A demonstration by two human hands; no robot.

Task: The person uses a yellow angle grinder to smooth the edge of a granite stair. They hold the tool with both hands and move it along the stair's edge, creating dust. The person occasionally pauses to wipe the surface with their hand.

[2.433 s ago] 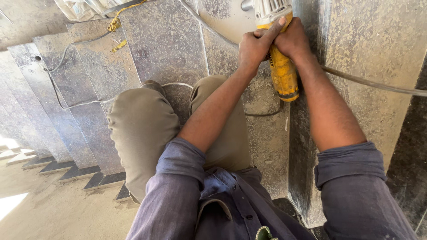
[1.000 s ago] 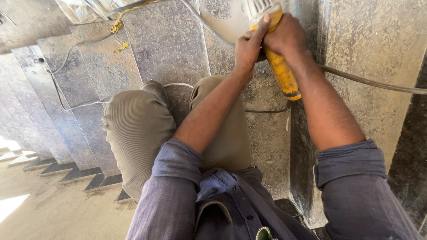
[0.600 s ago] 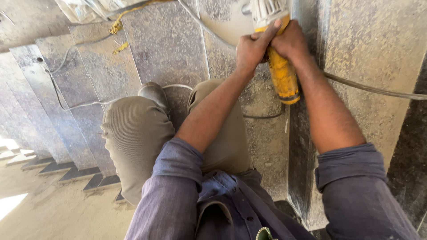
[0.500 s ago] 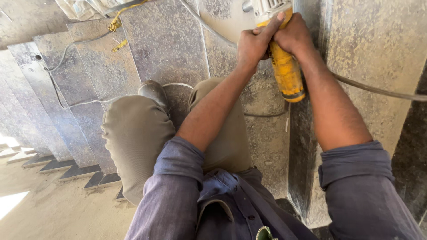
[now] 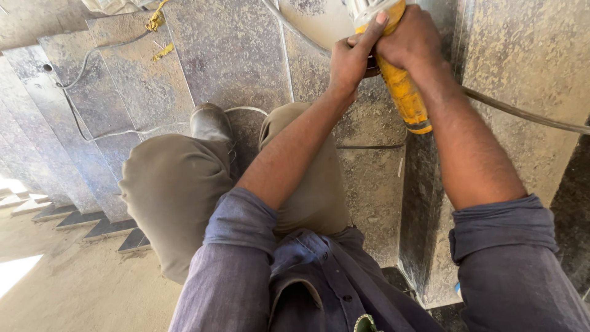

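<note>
Open dusty stone slabs (image 5: pixel 227 55) fill the upper left of the frame, crossed only by a thin cable (image 5: pixel 98 132). At centre, the bent knees (image 5: pixel 178 184) block the way, and at right an upright stone edge (image 5: pixel 424 209) walls off the space beside the yellow grinder (image 5: pixel 402 92).

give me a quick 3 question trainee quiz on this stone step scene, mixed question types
1. True or false: both the left hand and the right hand grip the yellow power tool.
2. Multiple choice: the tool's cable runs off toward which edge of the picture? A) left B) right C) bottom
3. Fill the gap: the person's shoe rests on a grey stone ____.

Key
1. True
2. B
3. step
</note>
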